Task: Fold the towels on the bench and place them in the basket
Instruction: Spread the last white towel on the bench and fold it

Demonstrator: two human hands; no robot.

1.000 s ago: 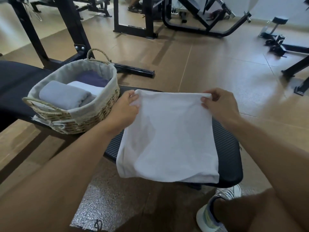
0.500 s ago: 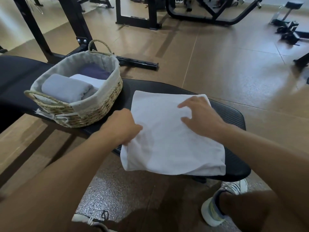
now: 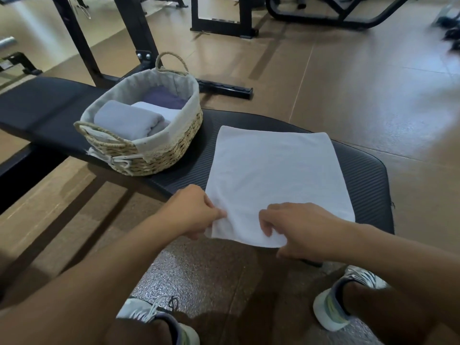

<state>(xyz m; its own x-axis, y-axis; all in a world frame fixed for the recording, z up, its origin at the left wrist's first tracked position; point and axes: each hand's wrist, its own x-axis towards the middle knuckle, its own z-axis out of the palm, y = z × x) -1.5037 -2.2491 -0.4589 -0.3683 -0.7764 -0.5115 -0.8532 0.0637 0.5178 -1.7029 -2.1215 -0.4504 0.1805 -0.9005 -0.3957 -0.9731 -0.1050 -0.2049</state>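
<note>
White towel (image 3: 273, 175) lies flat at centre frame on the black ribbed tabletop (image 3: 361, 175), its near edge hanging just over the rim toward me; bare pad shows to its right. My left hand (image 3: 191, 212) has its grip pinching the towel's near left corner, and my right hand (image 3: 298, 230) curls its grip round the near edge. The woven, cloth-lined basket (image 3: 159, 155) sits upper left, just beside the towel, with folded towels (image 3: 127, 119) inside.

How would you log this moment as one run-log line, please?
stage: folding | white towel flat on bench | left hand, right hand pinch near edge | basket holds folded towels
</note>
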